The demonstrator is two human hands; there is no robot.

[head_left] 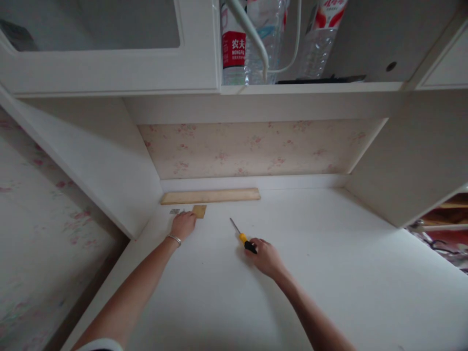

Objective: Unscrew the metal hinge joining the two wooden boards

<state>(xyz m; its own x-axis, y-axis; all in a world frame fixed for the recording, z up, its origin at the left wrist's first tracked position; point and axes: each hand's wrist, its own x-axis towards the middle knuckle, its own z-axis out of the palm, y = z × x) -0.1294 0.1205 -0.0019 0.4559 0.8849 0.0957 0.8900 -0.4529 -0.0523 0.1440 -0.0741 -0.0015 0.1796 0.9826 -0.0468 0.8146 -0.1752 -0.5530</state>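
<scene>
Up top, the shelf (329, 87) holds water bottles (234, 48). Mid-frame, the left hand (183, 225) rests curled beside a small wooden block (199, 210); the right hand (266, 257) grips the screwdriver (241, 235) lying on the worktop (329, 273).

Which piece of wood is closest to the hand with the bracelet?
The small square wood piece, right beside the left hand. The long wooden strip lies farther back against the wall, well apart from that hand.

We can't identify tiny metal bits (174, 211) upper left of the left hand (184, 225); bottles (270, 41) cut off at top edge.
</scene>
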